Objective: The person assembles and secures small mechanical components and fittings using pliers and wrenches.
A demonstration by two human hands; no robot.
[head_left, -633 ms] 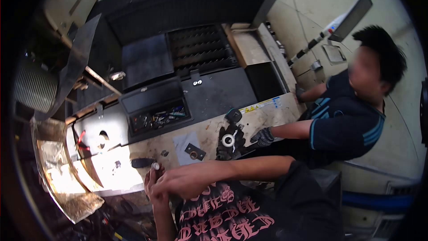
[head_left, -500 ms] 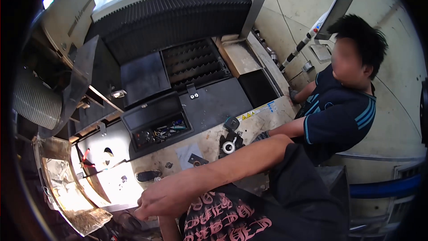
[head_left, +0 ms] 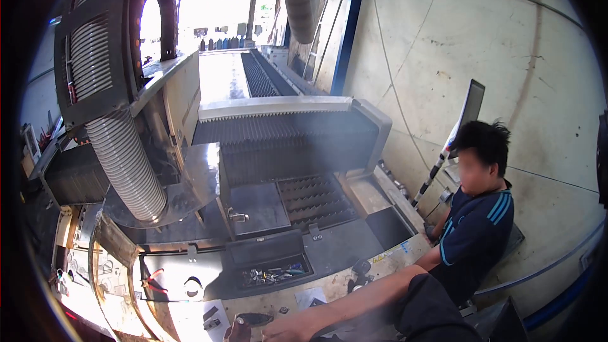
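My right arm reaches in from the right, a dark sleeve at its upper end. My right hand (head_left: 283, 330) is at the lower edge, its fingers mostly cut off, so I cannot make out what they do. Beside it lies a dark oblong object (head_left: 254, 319) on the machine's ledge. A reddish-brown shape (head_left: 238, 329) shows just left of that hand, too unclear to name. Nothing plainly of my left hand is visible. A pale sheet (head_left: 310, 296) lies beyond my forearm. Farther off, an open black tray (head_left: 278, 283) holds several small tools.
Red-handled pliers (head_left: 154, 282) lie on the bright left ledge. A ribbed hose (head_left: 126, 168) and black bellows (head_left: 285, 145) stand beyond. A co-worker (head_left: 478, 231) in a dark blue shirt stands at the right, near a screen on a pole (head_left: 470, 107).
The view has tilted up, showing more of the machine and background. My right hand now sits at the lower edge beside the dark oblong object. The co-worker's head is bowed lower.
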